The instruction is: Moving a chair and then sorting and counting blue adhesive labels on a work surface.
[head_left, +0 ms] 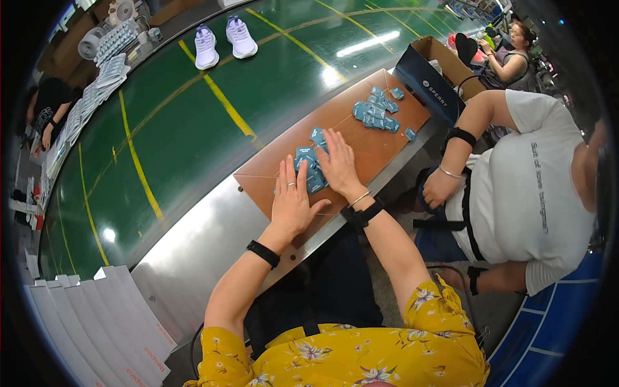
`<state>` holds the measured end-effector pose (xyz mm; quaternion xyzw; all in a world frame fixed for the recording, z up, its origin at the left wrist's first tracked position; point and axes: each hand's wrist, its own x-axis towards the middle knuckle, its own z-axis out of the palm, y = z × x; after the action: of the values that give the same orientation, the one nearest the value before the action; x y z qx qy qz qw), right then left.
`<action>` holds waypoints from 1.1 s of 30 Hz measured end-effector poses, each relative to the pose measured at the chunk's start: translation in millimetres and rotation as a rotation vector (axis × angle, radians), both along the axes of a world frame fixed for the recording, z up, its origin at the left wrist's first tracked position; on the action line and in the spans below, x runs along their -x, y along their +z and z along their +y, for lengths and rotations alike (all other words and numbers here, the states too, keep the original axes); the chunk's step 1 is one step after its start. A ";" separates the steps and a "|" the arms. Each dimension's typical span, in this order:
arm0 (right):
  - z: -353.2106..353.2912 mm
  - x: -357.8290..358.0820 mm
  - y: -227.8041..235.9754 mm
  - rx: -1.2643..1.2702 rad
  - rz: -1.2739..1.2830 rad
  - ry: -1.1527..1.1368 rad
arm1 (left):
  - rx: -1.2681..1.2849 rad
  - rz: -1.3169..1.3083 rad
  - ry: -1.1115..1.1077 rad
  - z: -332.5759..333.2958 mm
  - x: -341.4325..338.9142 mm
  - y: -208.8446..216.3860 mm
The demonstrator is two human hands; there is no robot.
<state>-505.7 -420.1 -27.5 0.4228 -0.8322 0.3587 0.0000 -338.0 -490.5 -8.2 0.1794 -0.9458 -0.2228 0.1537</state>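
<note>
Small teal printed packets point(314, 178) lie in a heap on a brown sheet point(258, 177) at the steel table edge. My left hand point(293, 205) rests along the heap's near-left side, fingers stretched out and thumb apart. On the heap's right side, my right hand point(338, 165) lies with its fingers extended over the packets' edge. Both hands are open and grip nothing; parts of the heap are hidden beneath them. A second group of similar teal packets point(375, 112) lies farther right on the same sheet, with a few loose ones beside it.
A green conveyor belt point(174, 129) with yellow lines runs beyond the table, carrying two pale lilac sneakers point(241, 37). White folded cartons point(97, 322) stand at lower left. A dark shoe box point(429, 87) stands at right, beside a person in a white shirt point(529, 187). More people work farther off.
</note>
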 end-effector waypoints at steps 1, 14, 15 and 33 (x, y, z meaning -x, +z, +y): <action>-2.2 -2.8 -0.6 -0.053 0.026 0.048 | -0.014 -0.008 0.013 -0.3 2.6 -3.0; 15.3 -37.0 3.1 -0.016 -0.061 0.294 | -0.068 -0.003 0.042 3.8 -1.6 -12.2; 15.6 -35.1 3.9 -0.004 -0.097 0.311 | -0.031 0.001 0.039 1.8 -3.5 -13.8; -16.5 -19.8 16.5 -0.057 -0.190 0.547 | -0.033 0.120 0.101 -11.8 -23.3 -11.0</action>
<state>-485.9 -436.7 -11.0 0.5957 -0.6934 0.3598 -0.1866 -314.8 -502.3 -19.2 0.2159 -0.9208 -0.2408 0.2180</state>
